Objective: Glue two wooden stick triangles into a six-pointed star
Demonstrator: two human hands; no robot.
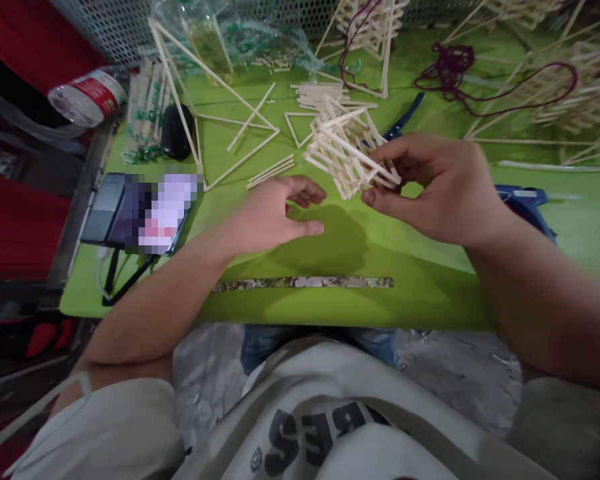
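Pinched in the right hand [443, 183] — a stick lattice [341, 148], left hand [275, 215] near

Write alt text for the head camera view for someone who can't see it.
A person's right hand holds a small lattice of pale sticks over a green table, the left hand open and empty nearby. Beyond are loose sticks, other stick frames and purple string; a phone with a pixelated screen lies at left.

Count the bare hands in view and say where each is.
2: the left hand, empty, partly curled near the lattice; the right hand, gripping one end of the wooden stick lattice.
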